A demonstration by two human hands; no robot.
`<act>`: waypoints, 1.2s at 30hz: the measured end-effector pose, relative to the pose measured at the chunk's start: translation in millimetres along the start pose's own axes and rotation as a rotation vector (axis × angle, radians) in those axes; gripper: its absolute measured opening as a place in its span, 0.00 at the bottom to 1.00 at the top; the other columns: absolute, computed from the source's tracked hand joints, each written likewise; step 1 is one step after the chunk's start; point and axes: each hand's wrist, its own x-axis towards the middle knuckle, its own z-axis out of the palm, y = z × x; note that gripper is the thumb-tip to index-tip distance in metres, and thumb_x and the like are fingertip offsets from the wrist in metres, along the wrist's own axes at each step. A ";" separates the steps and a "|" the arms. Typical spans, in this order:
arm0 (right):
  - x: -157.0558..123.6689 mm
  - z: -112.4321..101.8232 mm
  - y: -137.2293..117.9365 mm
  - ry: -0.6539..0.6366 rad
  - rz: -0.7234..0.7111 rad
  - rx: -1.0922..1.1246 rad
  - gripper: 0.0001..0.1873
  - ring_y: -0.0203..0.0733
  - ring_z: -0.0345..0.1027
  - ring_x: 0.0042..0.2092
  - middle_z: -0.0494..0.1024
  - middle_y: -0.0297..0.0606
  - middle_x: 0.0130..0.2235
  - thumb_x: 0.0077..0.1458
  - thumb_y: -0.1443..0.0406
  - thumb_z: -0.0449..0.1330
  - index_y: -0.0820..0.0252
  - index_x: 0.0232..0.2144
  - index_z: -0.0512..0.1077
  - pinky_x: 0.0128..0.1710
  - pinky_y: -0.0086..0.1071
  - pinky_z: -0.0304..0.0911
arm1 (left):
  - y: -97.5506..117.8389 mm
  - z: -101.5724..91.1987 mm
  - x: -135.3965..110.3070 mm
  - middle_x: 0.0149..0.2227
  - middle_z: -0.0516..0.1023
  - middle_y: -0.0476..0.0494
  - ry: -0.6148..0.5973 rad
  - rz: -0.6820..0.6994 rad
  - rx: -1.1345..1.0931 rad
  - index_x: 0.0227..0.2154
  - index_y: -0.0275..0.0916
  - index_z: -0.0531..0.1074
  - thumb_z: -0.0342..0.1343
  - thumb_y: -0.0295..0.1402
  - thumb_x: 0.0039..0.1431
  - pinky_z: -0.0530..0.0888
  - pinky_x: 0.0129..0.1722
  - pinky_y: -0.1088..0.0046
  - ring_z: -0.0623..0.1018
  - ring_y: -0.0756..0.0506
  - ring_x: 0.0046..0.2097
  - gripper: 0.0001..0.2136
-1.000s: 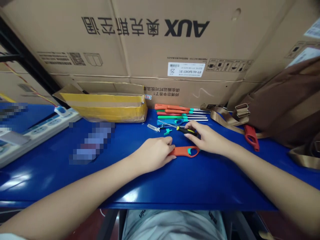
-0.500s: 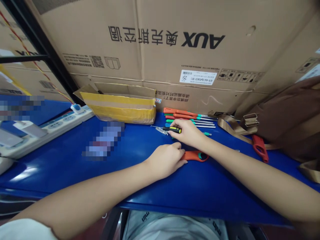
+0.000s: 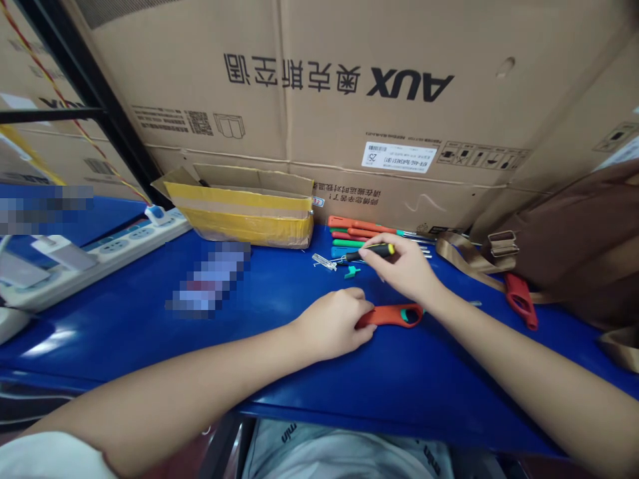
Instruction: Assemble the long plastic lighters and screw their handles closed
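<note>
My left hand [image 3: 344, 324] presses its closed fingers on the end of an orange lighter handle [image 3: 399, 315], which lies on the blue table. A loop with a teal piece inside shows at its right end. Above it, my right hand [image 3: 404, 265] grips a screwdriver [image 3: 372, 252] with a black and yellow handle. The screwdriver's shaft points left towards a small heap of clear plastic parts [image 3: 325, 261]. Just below the shaft lies a small green part [image 3: 352, 271]. Behind my right hand, several long stick lighters [image 3: 357, 225] with orange, red, green and blue handles lie in a row.
An open cardboard box with yellow tape [image 3: 244, 213] stands at the back. To the left are a power strip [image 3: 114, 249] and a blurred-out flat object [image 3: 210, 276]. A red handle piece [image 3: 520, 301] lies by a brown bag [image 3: 574, 239] and its strap. A big carton [image 3: 309, 126] rises behind.
My right hand has moved right with the screwdriver, away from the clear parts, uncovering the small green part. My left hand stays on the orange handle, with the view shifted slightly.
</note>
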 end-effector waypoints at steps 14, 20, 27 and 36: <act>-34.3 -48.8 16.0 0.318 0.508 0.823 0.19 0.27 0.57 0.20 0.73 0.28 0.27 0.49 0.53 0.70 0.58 0.26 0.69 0.17 0.23 0.61 | -8.2 15.0 10.4 0.39 0.82 0.43 0.264 -0.112 -0.585 0.45 0.36 0.81 0.66 0.38 0.58 0.73 0.32 0.74 0.73 0.52 0.30 0.15; -37.8 -45.3 29.0 0.350 0.550 0.853 0.18 0.28 0.60 0.20 0.72 0.28 0.25 0.52 0.52 0.69 0.57 0.28 0.68 0.18 0.23 0.64 | -5.7 7.5 10.7 0.43 0.84 0.41 0.219 -0.093 -0.777 0.45 0.36 0.81 0.68 0.36 0.56 0.74 0.33 0.75 0.74 0.52 0.32 0.16; -39.5 -43.0 26.3 0.330 0.514 0.869 0.19 0.28 0.62 0.20 0.73 0.29 0.24 0.50 0.52 0.71 0.59 0.27 0.71 0.18 0.23 0.67 | -1.8 7.1 10.7 0.38 0.85 0.42 0.207 -0.186 -0.877 0.41 0.37 0.83 0.67 0.39 0.57 0.74 0.34 0.73 0.77 0.49 0.34 0.12; -42.4 -40.1 22.9 0.347 0.410 0.842 0.21 0.30 0.64 0.20 0.74 0.30 0.25 0.45 0.50 0.73 0.60 0.25 0.72 0.18 0.25 0.70 | 1.7 3.2 10.0 0.30 0.83 0.47 0.266 -0.258 -0.813 0.31 0.37 0.83 0.68 0.38 0.56 0.71 0.31 0.75 0.76 0.50 0.30 0.08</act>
